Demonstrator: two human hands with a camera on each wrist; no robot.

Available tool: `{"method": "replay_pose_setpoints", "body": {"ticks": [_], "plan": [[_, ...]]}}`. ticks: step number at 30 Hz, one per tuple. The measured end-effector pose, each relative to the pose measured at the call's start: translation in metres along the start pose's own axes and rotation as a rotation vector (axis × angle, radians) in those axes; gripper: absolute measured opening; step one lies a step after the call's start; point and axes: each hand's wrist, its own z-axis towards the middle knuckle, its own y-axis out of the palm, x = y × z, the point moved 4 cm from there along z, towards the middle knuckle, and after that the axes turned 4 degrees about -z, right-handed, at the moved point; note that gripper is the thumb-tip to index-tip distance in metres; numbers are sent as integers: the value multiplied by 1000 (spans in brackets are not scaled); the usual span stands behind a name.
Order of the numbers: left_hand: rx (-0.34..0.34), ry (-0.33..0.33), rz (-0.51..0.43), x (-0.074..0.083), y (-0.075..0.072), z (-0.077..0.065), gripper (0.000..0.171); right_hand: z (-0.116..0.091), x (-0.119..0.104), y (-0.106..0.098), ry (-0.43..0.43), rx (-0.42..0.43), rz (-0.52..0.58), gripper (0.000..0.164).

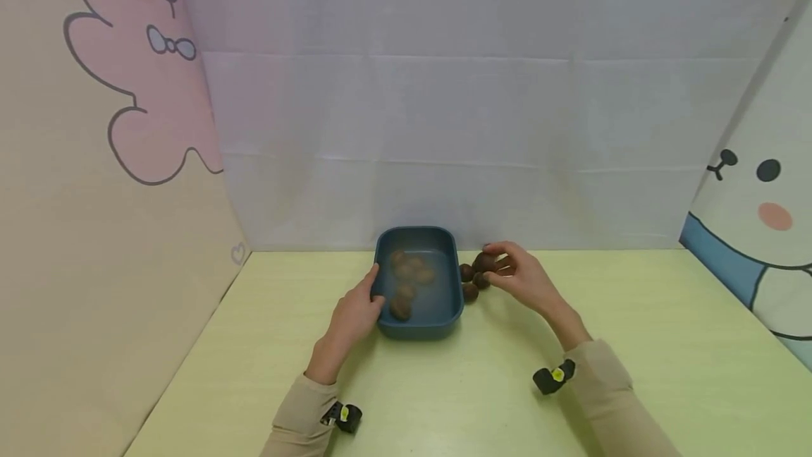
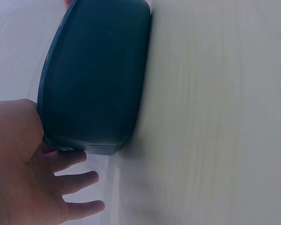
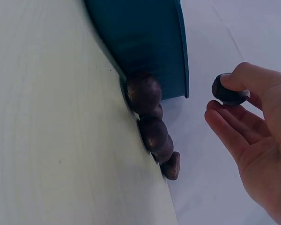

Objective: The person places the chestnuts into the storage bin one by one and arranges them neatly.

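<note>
A dark blue-green rectangular container (image 1: 420,332) stands on the table, with several brown chestnuts (image 1: 415,270) inside that look hazy. My left hand (image 1: 352,312) grips the container's left wall at the rim; in the left wrist view, some of its fingers (image 2: 79,182) extend free below the container. Over the table to the right, my right hand (image 1: 525,279) pinches one dark chestnut (image 3: 229,91) between thumb and fingertips, raised off the surface. Several more chestnuts (image 3: 153,133) lie bunched against the container's right side, below that hand.
The pale yellow-green table (image 1: 406,400) meets a white cloth backdrop (image 1: 507,196) just behind the container. Side panels with a pink cartoon figure (image 1: 152,111) and a white one (image 1: 761,231) rise at left and right. A small black device (image 1: 554,376) sits at the right wrist.
</note>
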Motion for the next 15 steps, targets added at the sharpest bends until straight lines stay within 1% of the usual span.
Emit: {"method": "replay_pose_setpoints", "body": {"ticks": [4,6,10,12,15], "plan": [[6,17,1,-1,2,1,66,0,-4,5,-16,4,-19,43],[-1,18,-4,0,4,1,66,1,-7,7,-27,14,-42,42],[3,14,0,0,3,1,67,6,-15,15,-74,21,-75,42],[7,14,6,0,2,0,66,10,-21,20,-100,9,-74,41],[11,16,0,0,-2,-1,66,18,-28,29,-122,-40,-83,41]]}}
